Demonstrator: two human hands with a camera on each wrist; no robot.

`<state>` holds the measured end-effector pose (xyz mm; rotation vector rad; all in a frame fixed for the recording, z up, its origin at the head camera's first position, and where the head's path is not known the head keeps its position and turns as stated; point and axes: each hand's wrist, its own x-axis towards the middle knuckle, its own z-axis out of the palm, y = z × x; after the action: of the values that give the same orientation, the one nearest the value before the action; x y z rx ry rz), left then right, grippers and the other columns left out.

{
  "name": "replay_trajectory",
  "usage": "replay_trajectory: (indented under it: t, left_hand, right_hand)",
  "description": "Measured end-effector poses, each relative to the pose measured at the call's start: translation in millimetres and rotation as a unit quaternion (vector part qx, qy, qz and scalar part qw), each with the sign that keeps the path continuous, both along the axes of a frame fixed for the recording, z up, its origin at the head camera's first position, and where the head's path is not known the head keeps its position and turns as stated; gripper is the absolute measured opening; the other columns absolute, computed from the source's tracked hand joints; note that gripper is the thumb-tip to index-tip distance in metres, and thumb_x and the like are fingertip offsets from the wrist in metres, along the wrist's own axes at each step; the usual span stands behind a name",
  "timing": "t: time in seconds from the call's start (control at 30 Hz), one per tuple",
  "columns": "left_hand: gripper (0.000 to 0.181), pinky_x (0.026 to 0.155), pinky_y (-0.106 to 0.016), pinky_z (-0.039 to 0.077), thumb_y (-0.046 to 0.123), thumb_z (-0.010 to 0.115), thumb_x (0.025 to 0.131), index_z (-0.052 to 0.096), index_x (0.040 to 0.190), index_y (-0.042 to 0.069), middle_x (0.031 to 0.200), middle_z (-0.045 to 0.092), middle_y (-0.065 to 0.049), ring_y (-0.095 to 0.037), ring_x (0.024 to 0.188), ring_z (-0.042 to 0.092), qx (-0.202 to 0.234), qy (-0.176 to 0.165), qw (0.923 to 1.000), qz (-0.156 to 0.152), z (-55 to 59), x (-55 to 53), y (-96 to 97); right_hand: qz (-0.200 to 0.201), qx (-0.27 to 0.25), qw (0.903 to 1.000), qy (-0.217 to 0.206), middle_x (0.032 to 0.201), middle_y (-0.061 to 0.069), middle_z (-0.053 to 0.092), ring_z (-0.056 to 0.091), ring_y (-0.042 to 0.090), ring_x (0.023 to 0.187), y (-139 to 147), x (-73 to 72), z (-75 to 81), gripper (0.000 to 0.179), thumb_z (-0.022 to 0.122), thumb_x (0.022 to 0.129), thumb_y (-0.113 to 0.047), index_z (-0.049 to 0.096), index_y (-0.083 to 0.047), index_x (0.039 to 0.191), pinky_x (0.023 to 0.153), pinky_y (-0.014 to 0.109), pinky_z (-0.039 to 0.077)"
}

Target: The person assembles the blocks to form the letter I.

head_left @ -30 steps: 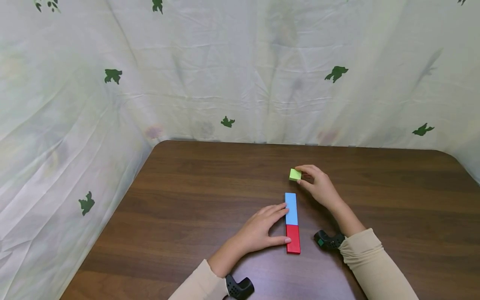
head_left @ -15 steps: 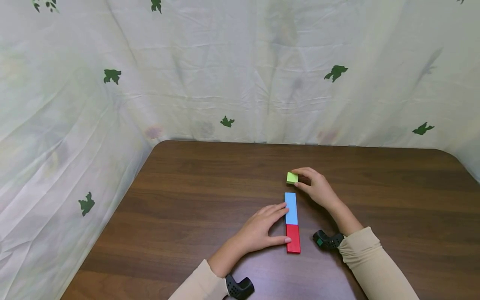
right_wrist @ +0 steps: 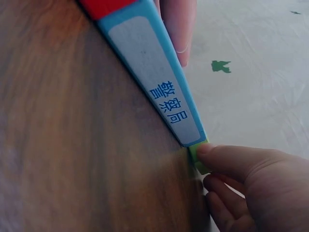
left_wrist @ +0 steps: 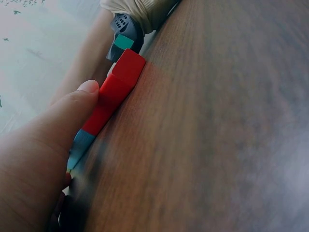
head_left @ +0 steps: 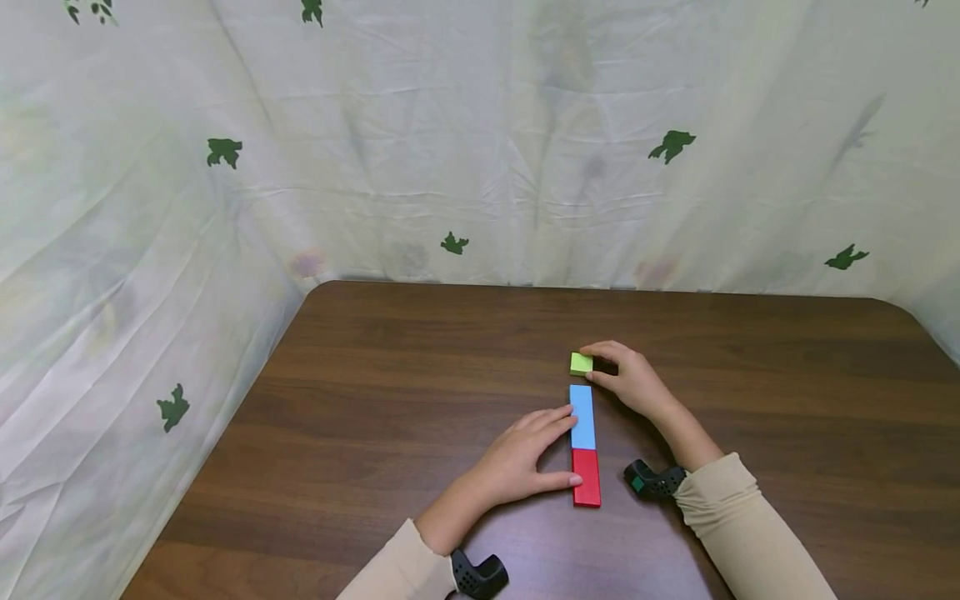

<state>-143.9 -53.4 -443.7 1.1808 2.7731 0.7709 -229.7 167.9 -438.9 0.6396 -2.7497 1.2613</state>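
A blue block [head_left: 582, 417] and a red block [head_left: 587, 479] lie end to end on the wooden table, the blue one farther away. My left hand [head_left: 517, 462] rests against their left side, fingertips on the blue and thumb on the red. In the left wrist view the thumb [left_wrist: 87, 94] touches the red block [left_wrist: 116, 87]. My right hand [head_left: 630, 379] pinches a small light-green block [head_left: 581, 364] between thumb and fingers, just beyond the blue block's far end. A narrow strip of table shows between them. A white label with blue characters faces the right wrist camera on the blue block [right_wrist: 169, 53].
The brown wooden table [head_left: 405, 358] spreads around the blocks. A pale cloth [head_left: 480, 150] with green leaf-like patches hangs behind its far edge and along the left. Each wrist wears a black camera, such as the right wrist camera [head_left: 654, 481].
My right hand has brought the green block nearer and slightly left, closer to the blue block's far end and in line with it. My left hand and the other blocks have stayed put.
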Motion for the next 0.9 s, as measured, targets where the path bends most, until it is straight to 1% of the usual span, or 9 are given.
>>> replay_trajectory:
  t: [0.33,0.63,0.9]
  left_hand:
    - [0.071,0.101,-0.037,0.028,0.054,0.056,0.081,0.038,0.138,0.016,0.143,0.03,0.003,-0.016,0.128,0.029,0.002,0.007,1.0,0.0,-0.4,0.0,0.0]
    - [0.071,0.101,-0.038,0.027,0.054,0.054,0.082,0.037,0.138,0.016,0.143,0.029,0.003,-0.016,0.128,0.029,0.001,0.005,1.0,-0.002,0.0,0.6,0.0]
    - [0.072,0.102,-0.038,0.026,0.056,0.054,0.081,0.037,0.138,0.016,0.143,0.029,0.003,-0.015,0.128,0.027,-0.002,-0.006,1.0,-0.001,1.0,0.7,-0.1]
  right_hand:
    - [0.011,-0.001,0.9999,-0.005,0.118,0.013,0.054,0.047,0.028,0.111,1.1,0.5,-0.8,0.035,0.062,0.085,-0.01,0.058,-0.003,0.119,0.091,0.046,0.037]
    - [0.019,-0.003,0.9998,-0.002,0.118,0.013,0.055,0.047,0.028,0.111,0.5,2.1,-1.7,0.035,0.061,0.085,-0.009,0.058,-0.003,0.119,0.092,0.046,0.036]
    - [0.019,-0.004,0.9997,-0.012,0.119,0.013,0.054,0.047,0.029,0.112,0.2,3.0,-1.5,0.035,0.061,0.086,-0.009,0.057,-0.004,0.12,0.092,0.047,0.036]
